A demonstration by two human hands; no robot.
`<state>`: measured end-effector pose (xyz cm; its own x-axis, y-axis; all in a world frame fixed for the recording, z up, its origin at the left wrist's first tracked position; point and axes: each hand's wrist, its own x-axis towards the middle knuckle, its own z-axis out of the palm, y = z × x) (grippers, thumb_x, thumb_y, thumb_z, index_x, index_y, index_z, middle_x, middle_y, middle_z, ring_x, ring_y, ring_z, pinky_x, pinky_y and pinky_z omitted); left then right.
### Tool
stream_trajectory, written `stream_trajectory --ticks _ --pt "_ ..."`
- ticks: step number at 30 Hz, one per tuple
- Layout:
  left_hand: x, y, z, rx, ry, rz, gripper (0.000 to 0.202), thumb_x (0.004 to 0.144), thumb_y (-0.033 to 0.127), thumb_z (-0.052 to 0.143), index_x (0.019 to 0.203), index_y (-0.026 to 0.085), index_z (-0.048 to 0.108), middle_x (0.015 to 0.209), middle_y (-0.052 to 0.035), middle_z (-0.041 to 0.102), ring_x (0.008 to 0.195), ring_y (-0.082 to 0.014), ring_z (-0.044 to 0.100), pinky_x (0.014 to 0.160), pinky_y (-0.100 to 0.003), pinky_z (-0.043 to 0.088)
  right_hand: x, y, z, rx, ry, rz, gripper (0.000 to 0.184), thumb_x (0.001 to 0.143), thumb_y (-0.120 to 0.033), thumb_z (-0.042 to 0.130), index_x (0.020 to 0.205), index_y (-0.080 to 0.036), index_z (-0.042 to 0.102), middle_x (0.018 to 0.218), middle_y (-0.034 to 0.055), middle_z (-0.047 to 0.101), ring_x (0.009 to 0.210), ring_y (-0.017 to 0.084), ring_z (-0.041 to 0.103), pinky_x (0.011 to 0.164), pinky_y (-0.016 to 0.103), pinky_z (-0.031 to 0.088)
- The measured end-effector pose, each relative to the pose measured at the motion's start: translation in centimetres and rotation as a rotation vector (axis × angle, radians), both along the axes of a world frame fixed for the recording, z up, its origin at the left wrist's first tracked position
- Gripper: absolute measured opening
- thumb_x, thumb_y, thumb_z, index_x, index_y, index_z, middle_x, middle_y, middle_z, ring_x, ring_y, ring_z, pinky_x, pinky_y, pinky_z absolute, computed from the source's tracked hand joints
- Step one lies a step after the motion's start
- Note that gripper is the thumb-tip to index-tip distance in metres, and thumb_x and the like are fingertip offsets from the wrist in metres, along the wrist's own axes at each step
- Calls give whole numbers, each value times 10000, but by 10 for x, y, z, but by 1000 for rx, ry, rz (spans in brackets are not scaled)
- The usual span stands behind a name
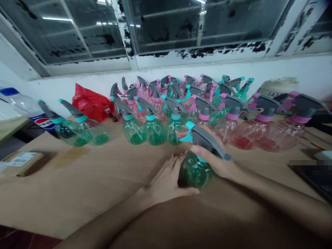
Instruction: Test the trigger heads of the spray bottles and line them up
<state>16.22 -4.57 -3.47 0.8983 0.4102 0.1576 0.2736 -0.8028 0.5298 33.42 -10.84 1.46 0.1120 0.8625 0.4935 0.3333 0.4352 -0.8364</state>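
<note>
Both hands grip a green spray bottle (197,171) on the table (77,186) — left hand (168,181) steadying its body, right hand (215,157) on the trigger head.

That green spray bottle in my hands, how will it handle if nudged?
The green spray bottle looks see-through and empty, so probably light. Its large grey trigger head sits high over a small round body, so a nudge may tip it. Smooth plastic could slip.

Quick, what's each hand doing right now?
Left hand: open, fingers resting against the green spray bottle.
Right hand: closed on that bottle's grey trigger head.
</note>
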Motion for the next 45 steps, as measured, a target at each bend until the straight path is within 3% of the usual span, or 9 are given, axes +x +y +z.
stream_trajectory --ticks 4,10,15,21,25,28,32,35,45 --pt "-22 -4 7 -85 -42 68 1029 693 530 759 1474 226 162 1433 -155 377 1310 -378 354 1035 -564 324 -22 4 6 25 86 108 361 795 -354 649 1123 -283 516 1136 26 664 1026 214 611 890 391 458" --pt "-70 -22 24 -74 -179 204 839 724 549 733 1374 234 307 1275 -130 490 1199 -362 473 968 -543 414 -77 16 14 -14 109 251 334 770 -311 651 1064 -224 519 1016 53 669 765 180 644 682 350 512" --pt "-103 -36 23 68 -321 444 700 851 508 616 1395 262 251 1289 -118 483 1162 -318 508 933 -494 466 -128 32 18 1 138 380 457 697 -332 711 1055 -247 440 990 52 676 721 180 678 688 351 538" --pt "-143 -23 28 131 -315 524 572 867 503 609 1328 287 347 1235 -82 522 1137 -301 524 940 -491 467 -161 53 29 12 -109 385 507 696 -413 706 1115 -250 472 1076 59 659 854 192 652 739 341 526" --pt "-173 -2 30 203 -274 558 505 880 481 609 1301 292 405 1304 -66 447 1236 -288 432 1017 -480 396 -156 66 42 14 -376 450 759 669 -481 732 1301 -205 415 1318 113 557 1133 256 567 888 380 495" --pt "-190 24 29 328 -287 657 516 857 521 619 1268 258 450 1243 -79 441 1156 -276 488 966 -440 440 -142 76 61 -23 -541 308 732 703 -576 675 1298 -210 454 1345 112 540 1193 286 530 932 427 463" --pt "-200 71 28 525 -260 752 509 810 539 665 1164 198 535 1040 -80 509 997 -286 548 875 -447 476 -124 101 93 177 -736 23 356 853 -456 574 1077 -181 606 1086 96 674 998 246 610 857 397 464" --pt "-197 103 31 548 -222 761 479 804 508 688 1147 207 540 963 -58 549 935 -276 580 831 -428 490 -117 130 108 265 -902 -215 298 865 -386 571 1008 -135 646 1034 120 695 997 283 609 899 427 400" --pt "-162 146 48 639 -63 811 499 820 478 680 1125 111 534 1017 -163 628 1030 -363 564 822 -473 448 -127 190 97 185 -1256 -548 616 882 -615 387 636 -160 723 583 119 658 677 301 638 843 544 338"
